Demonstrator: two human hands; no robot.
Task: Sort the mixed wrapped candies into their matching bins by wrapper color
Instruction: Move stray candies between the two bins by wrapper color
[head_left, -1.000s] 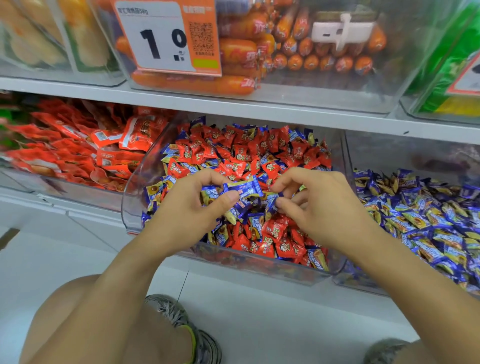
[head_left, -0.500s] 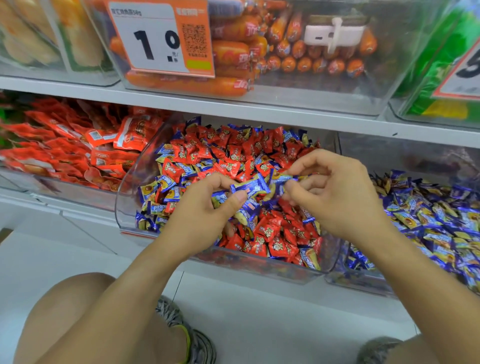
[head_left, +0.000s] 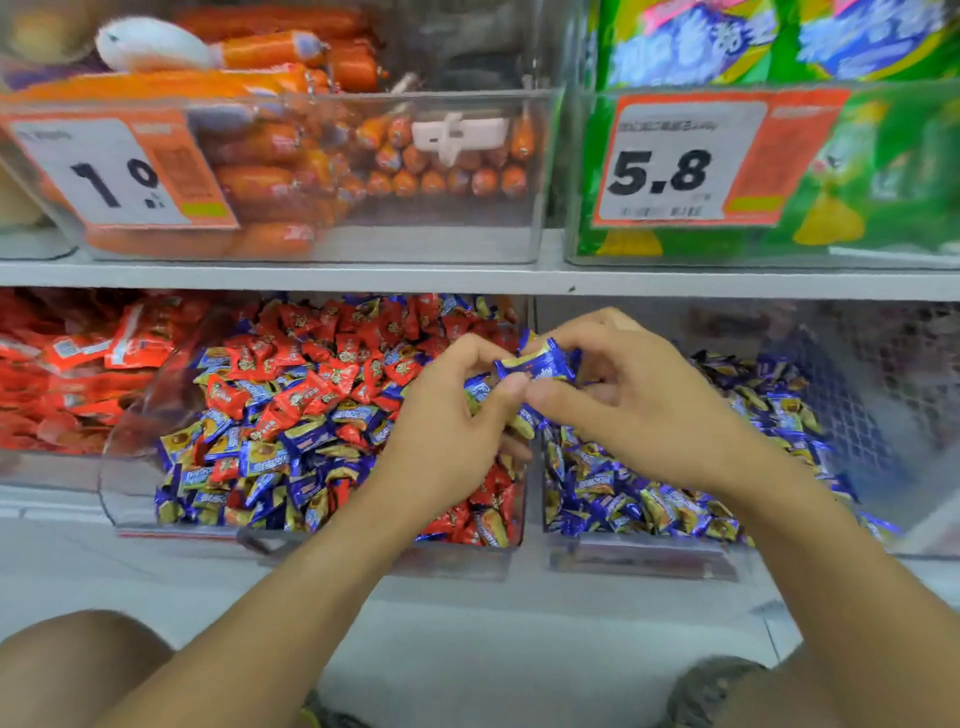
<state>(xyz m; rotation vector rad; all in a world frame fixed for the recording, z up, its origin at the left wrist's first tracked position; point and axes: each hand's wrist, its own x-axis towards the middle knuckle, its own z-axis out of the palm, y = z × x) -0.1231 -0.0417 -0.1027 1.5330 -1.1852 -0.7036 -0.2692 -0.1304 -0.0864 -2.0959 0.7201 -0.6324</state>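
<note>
Blue-and-gold wrapped candies (head_left: 540, 364) sit pinched between both hands at centre frame, right over the divide between two clear plastic bins! The left hand (head_left: 447, 431) curls finger and thumb onto them and cups a few more blue pieces underneath; the right hand (head_left: 623, 400) pinches the same cluster from the other side. Below left, the mixed red-and-blue bin (head_left: 130, 499) is heaped high; lower right, the all-blue candy bin (head_left: 644, 558). Upper right, a 5.8 price tag (head_left: 680, 166).
</note>
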